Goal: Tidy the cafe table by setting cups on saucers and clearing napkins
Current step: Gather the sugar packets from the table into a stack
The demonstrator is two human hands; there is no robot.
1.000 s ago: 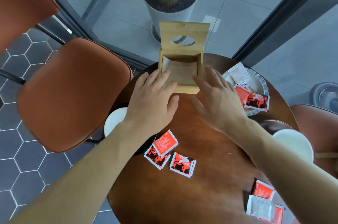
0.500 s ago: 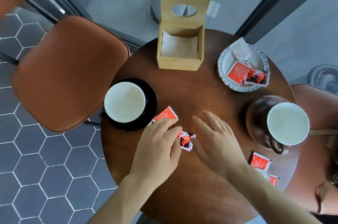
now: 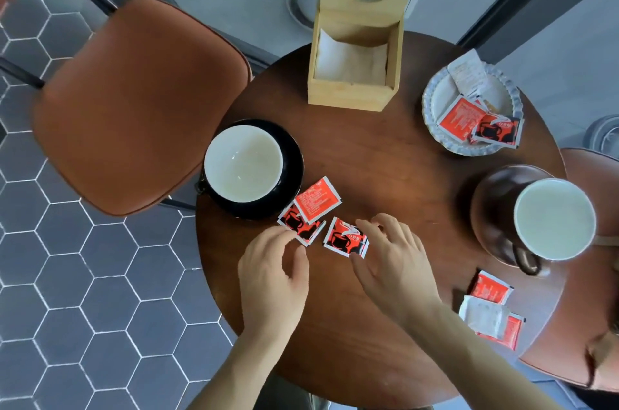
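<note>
Between your two hands lie red paper sachets; your left hand pinches one sachet's corner, your right hand touches another with loosely spread fingers. Just beyond your left fingers, the white cup on its black saucer could get knocked.

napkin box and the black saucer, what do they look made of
Napkin box: seemingly light unfinished wood, perhaps bamboo; pale matte panels with faint grain. Black saucer: probably glazed ceramic; its dark rim looks smooth and glossy.
</note>
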